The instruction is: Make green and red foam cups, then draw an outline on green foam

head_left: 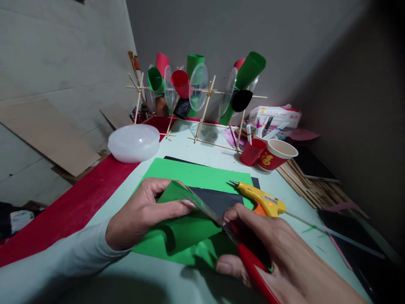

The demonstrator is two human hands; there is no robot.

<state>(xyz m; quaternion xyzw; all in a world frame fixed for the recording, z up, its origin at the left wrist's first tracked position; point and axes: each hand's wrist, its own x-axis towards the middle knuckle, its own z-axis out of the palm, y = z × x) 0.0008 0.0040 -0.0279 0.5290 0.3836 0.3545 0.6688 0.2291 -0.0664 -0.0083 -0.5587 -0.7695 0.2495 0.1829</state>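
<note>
Between thumb and fingers, my left hand (148, 209) grips a curled piece of green craft paper (190, 232). My right hand (268, 240) is closed around the red handles of a pair of scissors (253, 270). Their blades are parted and lie across the green paper's upper edge, close to my left thumb. Beneath and behind are a flat green sheet (202, 173) and a black sheet (218, 198). A yellow glue gun (261, 196) with an orange trigger rests just past my right hand, a long glue stick trailing from its back.
A stick frame (205, 109) with clear discs and red, green and black paper cups stands at the back. On the left sits a white bowl (134, 143). Paper cups (278, 154), one near several pens, a tissue pack (275, 116) and wooden sticks (297, 181) are on the right.
</note>
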